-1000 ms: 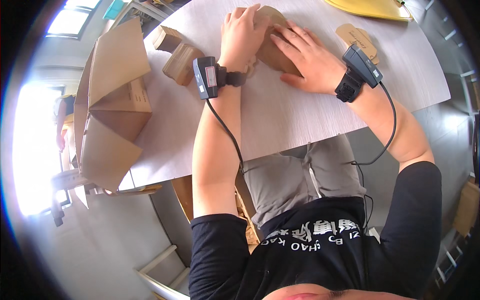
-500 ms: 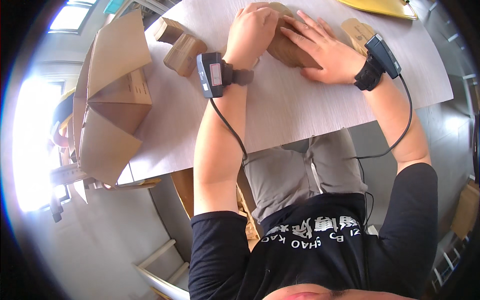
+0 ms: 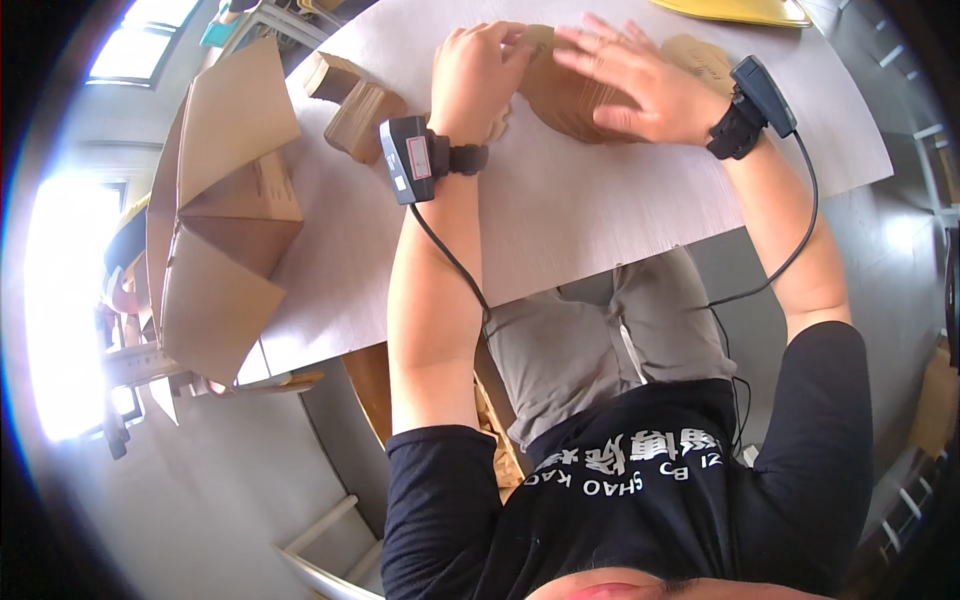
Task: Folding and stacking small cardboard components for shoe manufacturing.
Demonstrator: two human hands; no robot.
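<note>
A fanned stack of brown cardboard cut-outs with rounded edges lies on the table between my two hands. At its left edge, my left hand has its fingers curled inward; whether a piece is pinched in them is hidden. My right hand is open over the right part of the stack, fingers spread and smeared by motion. Part of a small tan piece shows beside my left palm. Beyond my right hand lies another brown cut-out with print on it.
Two bundles of stacked cardboard pieces, a nearer one and a farther one, stand left of my left hand. An open cardboard box is at the table's left edge. Something yellow lies at the far side. Cables run from both wrist devices.
My left hand has shifted left and slightly nearer, away from the right hand. My right hand has lifted its spread fingers and moved slightly left, uncovering more of the stack.
</note>
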